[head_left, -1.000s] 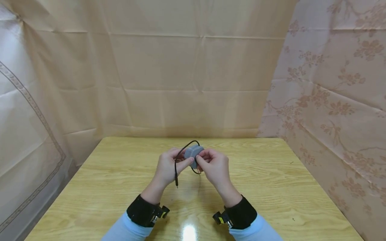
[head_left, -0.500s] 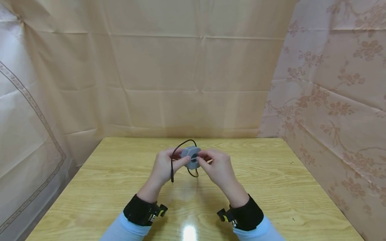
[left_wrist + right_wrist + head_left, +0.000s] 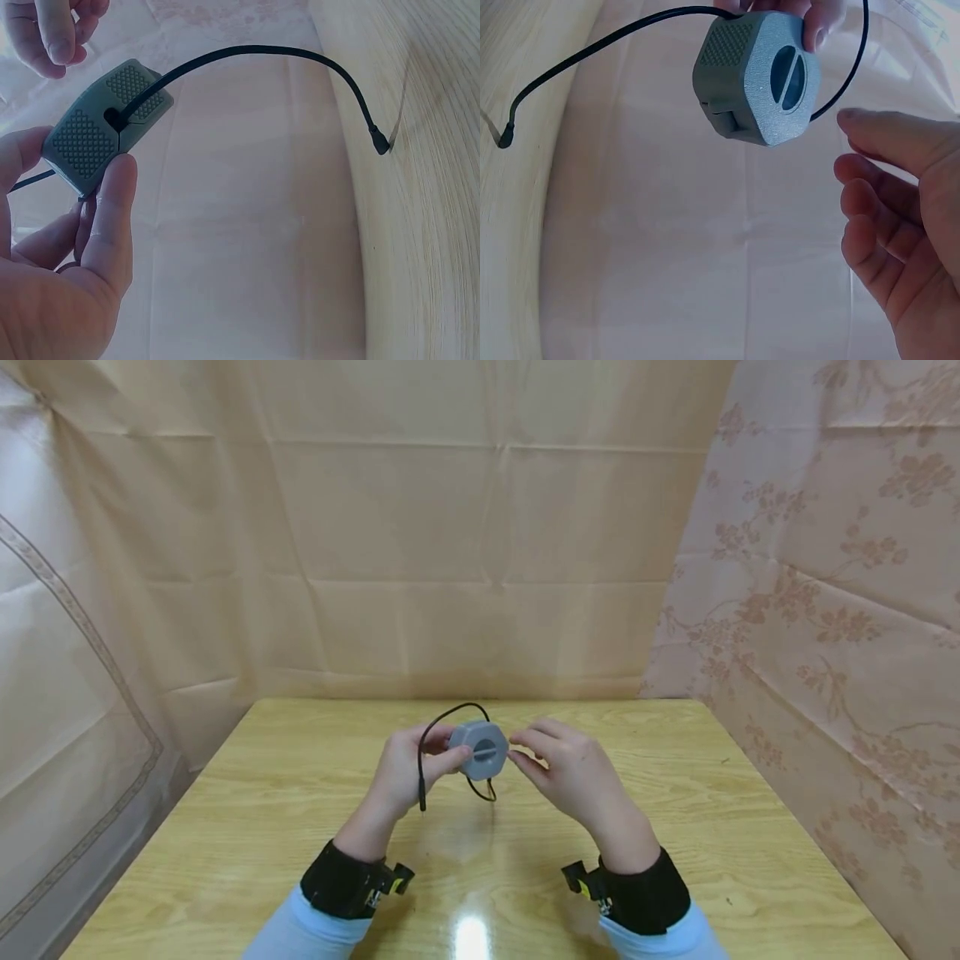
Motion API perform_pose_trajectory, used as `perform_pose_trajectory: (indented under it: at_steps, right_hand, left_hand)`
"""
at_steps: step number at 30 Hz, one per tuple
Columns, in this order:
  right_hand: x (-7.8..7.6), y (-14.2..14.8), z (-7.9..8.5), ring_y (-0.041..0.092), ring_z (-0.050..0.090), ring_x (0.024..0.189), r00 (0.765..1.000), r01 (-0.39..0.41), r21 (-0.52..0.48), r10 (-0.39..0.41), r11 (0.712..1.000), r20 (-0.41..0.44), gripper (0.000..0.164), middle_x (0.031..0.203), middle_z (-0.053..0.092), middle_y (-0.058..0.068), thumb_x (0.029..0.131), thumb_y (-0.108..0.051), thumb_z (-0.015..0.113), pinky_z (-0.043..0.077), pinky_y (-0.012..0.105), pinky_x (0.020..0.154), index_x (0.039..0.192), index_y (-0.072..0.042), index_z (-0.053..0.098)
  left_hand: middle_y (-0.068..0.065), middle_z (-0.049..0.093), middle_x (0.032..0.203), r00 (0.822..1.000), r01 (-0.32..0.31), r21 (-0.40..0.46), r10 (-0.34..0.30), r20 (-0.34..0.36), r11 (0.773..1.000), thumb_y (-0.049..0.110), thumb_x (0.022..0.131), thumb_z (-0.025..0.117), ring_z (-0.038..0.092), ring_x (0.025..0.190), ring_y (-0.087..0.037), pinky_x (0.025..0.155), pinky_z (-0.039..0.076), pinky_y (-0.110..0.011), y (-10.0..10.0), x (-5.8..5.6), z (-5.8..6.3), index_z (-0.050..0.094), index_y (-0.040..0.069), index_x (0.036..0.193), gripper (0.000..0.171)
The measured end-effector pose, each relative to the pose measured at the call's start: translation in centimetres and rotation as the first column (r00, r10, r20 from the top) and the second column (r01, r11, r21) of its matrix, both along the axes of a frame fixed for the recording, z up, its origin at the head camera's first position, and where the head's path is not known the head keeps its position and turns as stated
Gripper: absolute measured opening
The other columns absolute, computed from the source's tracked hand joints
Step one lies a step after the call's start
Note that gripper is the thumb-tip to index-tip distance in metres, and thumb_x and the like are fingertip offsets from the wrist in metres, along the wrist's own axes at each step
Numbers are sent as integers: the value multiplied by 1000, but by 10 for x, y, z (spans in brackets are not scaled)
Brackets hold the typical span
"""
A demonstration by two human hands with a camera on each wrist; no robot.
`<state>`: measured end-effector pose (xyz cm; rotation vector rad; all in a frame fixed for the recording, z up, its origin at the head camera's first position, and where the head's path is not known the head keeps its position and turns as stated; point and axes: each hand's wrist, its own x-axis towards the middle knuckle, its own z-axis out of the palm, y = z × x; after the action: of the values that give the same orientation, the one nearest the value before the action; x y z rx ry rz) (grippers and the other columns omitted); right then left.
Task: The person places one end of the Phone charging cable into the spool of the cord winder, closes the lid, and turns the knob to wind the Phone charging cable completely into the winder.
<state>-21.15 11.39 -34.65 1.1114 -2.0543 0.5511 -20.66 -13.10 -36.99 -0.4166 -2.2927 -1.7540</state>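
Observation:
A grey hexagonal cable winder is held up over the table, its round barred recess facing the person. My left hand pinches it at the left, thumb on the near face. A black cable comes out of a hole in its textured side, arches over and ends in a thin plug. More cable loops out below the winder in the head view. To the right, my right hand is apart from it, fingers loosely bent with nothing between them. In the right wrist view, the recess shows plainly.
A light wooden table lies under both hands. Beige cloth hangs behind its far edge, with flowered cloth on the right and pale cloth on the left. Both wrists wear black bands with small cameras.
My right hand has let go of the winder and drawn away to the right. The winder has turned in my left hand so its recessed face shows; the left hand has shifted slightly left.

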Motion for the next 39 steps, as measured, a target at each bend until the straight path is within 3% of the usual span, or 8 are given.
perform_pose_trajectory:
  at_steps: [7,16,25,34,39]
  right_hand:
    - [-3,-4,-4,14,66,72,996,7,63,-2,998,-84,22,86,69,0,78,-15,91,56,28,62,95,-9,79]
    - [-10,-21,-24,11,58,61,995,49,77,-42,996,-93,15,82,63,1,84,-19,86,51,23,54,93,-9,78]
    - [-7,-26,-26,10,56,59,994,68,55,-62,996,-91,16,79,60,0,84,-21,87,49,22,52,89,-9,78]
    - [-6,-28,-32,10,47,54,991,103,41,-99,994,-90,19,74,51,0,90,-20,80,45,22,47,80,-9,66]
    - [-6,-32,-35,10,44,51,993,106,-6,-107,994,-56,22,66,49,-1,92,-14,73,39,22,44,74,-9,60]
  left_hand:
    - [-12,74,97,998,28,51,-31,52,998,19,88,82,70,86,-24,74,60,-38,0,0,0,77,2,109,28]
    - [-10,75,94,992,78,38,-81,96,996,21,87,82,70,85,-25,75,57,-38,-1,0,0,76,2,109,29]
    - [-11,73,96,968,219,-24,-214,128,975,21,87,80,67,89,-28,80,55,-40,-8,-3,-4,74,1,114,33]
    - [-9,74,88,974,197,-24,-193,118,980,21,85,83,70,83,-25,76,57,-43,-5,-3,-3,79,5,104,25]
    - [-7,72,80,981,180,-41,-176,79,983,21,84,85,66,75,-22,67,51,-33,-1,-2,-1,80,4,91,18]
